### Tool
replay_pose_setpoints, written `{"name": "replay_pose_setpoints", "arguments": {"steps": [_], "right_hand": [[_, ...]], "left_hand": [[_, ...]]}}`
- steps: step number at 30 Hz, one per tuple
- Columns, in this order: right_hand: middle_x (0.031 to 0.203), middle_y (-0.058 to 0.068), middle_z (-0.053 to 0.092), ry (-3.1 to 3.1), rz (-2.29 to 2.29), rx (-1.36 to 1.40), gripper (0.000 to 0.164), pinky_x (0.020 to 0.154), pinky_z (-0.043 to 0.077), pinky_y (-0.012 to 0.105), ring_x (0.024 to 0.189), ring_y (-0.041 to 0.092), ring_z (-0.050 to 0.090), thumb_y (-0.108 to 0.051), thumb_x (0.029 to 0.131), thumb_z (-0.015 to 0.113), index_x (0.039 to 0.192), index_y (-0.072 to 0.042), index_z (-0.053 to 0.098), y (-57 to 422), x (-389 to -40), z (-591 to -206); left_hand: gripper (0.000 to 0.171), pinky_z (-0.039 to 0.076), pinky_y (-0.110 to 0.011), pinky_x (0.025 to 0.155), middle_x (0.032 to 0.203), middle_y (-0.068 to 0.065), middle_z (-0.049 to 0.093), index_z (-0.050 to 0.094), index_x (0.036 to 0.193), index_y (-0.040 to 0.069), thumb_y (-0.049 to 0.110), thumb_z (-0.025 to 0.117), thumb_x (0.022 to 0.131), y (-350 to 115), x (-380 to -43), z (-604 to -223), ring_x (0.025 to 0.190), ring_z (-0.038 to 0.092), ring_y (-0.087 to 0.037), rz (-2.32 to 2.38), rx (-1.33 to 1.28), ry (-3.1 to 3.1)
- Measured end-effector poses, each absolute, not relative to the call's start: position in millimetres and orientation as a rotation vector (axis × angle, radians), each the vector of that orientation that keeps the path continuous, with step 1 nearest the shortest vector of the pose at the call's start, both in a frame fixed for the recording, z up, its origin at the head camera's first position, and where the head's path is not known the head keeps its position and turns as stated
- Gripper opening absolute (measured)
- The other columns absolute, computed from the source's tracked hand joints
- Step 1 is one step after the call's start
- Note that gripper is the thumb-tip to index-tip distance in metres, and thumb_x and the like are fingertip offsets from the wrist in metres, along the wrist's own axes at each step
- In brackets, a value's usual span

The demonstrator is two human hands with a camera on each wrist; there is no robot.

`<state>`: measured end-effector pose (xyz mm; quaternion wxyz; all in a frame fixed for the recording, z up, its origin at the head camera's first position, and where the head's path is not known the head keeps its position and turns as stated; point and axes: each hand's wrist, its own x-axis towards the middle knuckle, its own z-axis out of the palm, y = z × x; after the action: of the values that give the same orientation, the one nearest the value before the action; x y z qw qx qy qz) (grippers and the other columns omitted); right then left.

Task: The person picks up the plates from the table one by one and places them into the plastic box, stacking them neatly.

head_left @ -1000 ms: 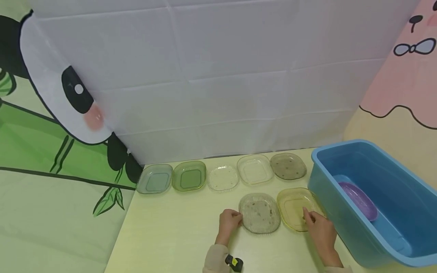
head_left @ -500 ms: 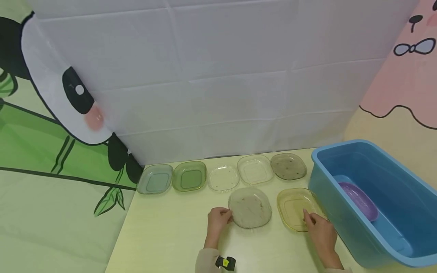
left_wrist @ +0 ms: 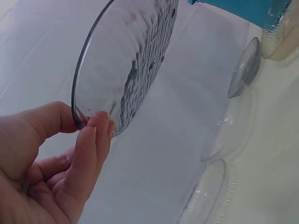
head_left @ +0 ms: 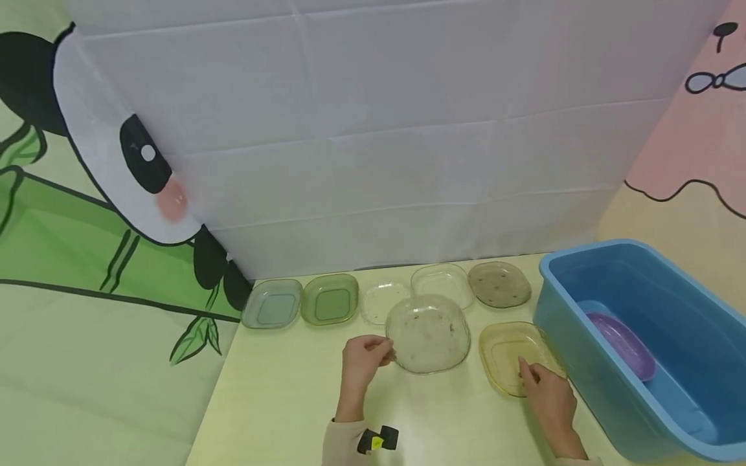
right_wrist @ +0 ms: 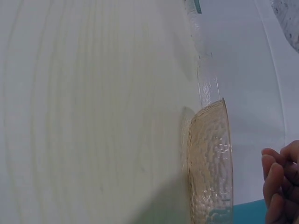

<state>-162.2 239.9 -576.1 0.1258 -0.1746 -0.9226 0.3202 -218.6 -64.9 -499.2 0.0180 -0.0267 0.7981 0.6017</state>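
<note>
My left hand [head_left: 362, 362] pinches the left rim of a clear greyish plate [head_left: 428, 336] between thumb and fingers. In the left wrist view this plate [left_wrist: 119, 60] is off the table and tilted, its underside ridged. My right hand [head_left: 548, 395] hovers by the front of a yellow dish [head_left: 509, 353] standing on the table. The right wrist view has that hand [right_wrist: 282, 182] at the right edge, fingers loosely curled around nothing and apart from the dish [right_wrist: 210, 158], whose side looks textured.
Along the back stand a bluish dish [head_left: 272, 304], a green dish [head_left: 329, 299], two clear dishes, one of them [head_left: 375, 299] partly behind the held plate, and a grey plate [head_left: 500, 285]. On the right, a deep blue tub [head_left: 606, 388] contains a purple dish [head_left: 623, 346].
My left hand has lifted the greyish plate and carried it left and toward the back, away from the yellow dish. My right hand has stayed nearly still.
</note>
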Motion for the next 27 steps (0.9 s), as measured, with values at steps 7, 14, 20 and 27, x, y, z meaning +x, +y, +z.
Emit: {"name": "replay_pose_setpoints", "arguments": {"steps": [7, 14, 20, 27], "right_hand": [[0.054, -0.004, 0.058, -2.683, 0.914, -0.515, 0.041, 0.041, 0.032, 0.029, 0.045, 0.011, 0.046, -0.042, 0.093, 0.047, 0.074, -0.013, 0.068, 242.1, -163.1, -575.1], [0.054, -0.003, 0.054, -2.661, 0.909, -0.505, 0.041, 0.042, 0.032, 0.029, 0.047, 0.012, 0.046, -0.042, 0.094, 0.047, 0.074, -0.012, 0.067, 241.5, -165.5, -569.8], [0.049, -0.005, 0.05, -2.535, 1.02, -0.44, 0.04, 0.045, 0.031, 0.027, 0.045, 0.008, 0.042, -0.038, 0.094, 0.049, 0.064, -0.013, 0.059, 230.0, -169.4, -560.8], [0.049, 0.0, 0.05, -2.502, 1.32, -0.249, 0.039, 0.041, 0.032, 0.024, 0.041, 0.004, 0.04, -0.032, 0.097, 0.044, 0.065, -0.012, 0.054, 205.7, -171.3, -540.5]], "left_hand": [[0.017, 0.055, -0.024, 0.06, 0.071, -0.013, 0.069, 0.069, 0.086, -0.006, 0.009, 0.064, 0.082, -63.1, -213.3, -473.5, 0.058, 0.063, -0.008, 1.939, -0.051, 2.462], [0.017, 0.055, -0.024, 0.061, 0.074, -0.013, 0.07, 0.069, 0.087, -0.004, 0.011, 0.065, 0.082, -64.4, -210.2, -473.7, 0.061, 0.064, -0.01, 1.908, -0.078, 2.459], [0.019, 0.055, -0.023, 0.061, 0.075, -0.013, 0.07, 0.069, 0.088, -0.005, 0.013, 0.065, 0.083, -65.4, -205.1, -476.8, 0.061, 0.064, -0.01, 1.91, -0.081, 2.452], [0.018, 0.054, -0.022, 0.061, 0.075, -0.013, 0.07, 0.069, 0.088, -0.004, 0.013, 0.065, 0.083, -64.5, -201.1, -481.4, 0.062, 0.064, -0.01, 1.904, -0.089, 2.449]]}}
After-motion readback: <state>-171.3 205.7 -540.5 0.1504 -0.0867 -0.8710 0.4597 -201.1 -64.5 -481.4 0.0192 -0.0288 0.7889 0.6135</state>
